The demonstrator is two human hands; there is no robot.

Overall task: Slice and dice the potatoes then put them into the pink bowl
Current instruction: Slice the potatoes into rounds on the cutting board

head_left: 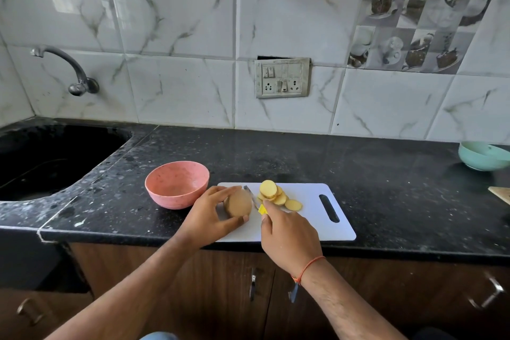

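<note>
A white cutting board [311,218] lies at the counter's front edge. My left hand [212,215] grips the uncut part of a brown potato [238,204] on the board's left end. My right hand [287,234] holds a knife [252,196] by its yellow handle, the blade resting against the potato's cut side. Several yellow potato slices [276,194] lie stacked and fanned out just right of the blade. The pink bowl [176,183] stands on the counter left of the board, with nothing visible inside.
A black sink [41,163] is sunk into the counter at the left, under a wall tap [74,72]. A pale green bowl [481,156] sits at the far right, with a wooden board's corner [501,193] below it. A socket panel [281,77] is on the tiled wall.
</note>
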